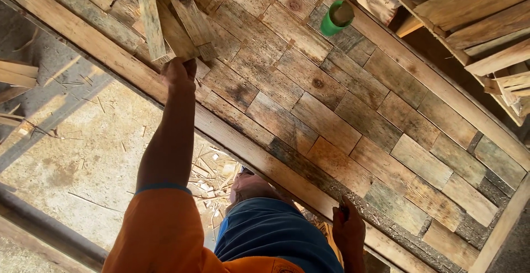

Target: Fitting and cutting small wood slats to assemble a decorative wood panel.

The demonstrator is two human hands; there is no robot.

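Orange sleeve lower centre; left hand (179,73) clenched on loose slat (190,16), right hand (348,231) gripping small tool (343,212). Panel (331,118) mostly tiled; upper-left slats unlaid.

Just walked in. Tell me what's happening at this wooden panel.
A person in an orange shirt leans over a large panel of patchwork wood pieces. The left hand grips loose wooden slats lying at the panel's far end. The right hand rests on the near frame edge, closed on a small reddish object I cannot identify. A green cup stands on the panel. Wood scraps litter the floor.
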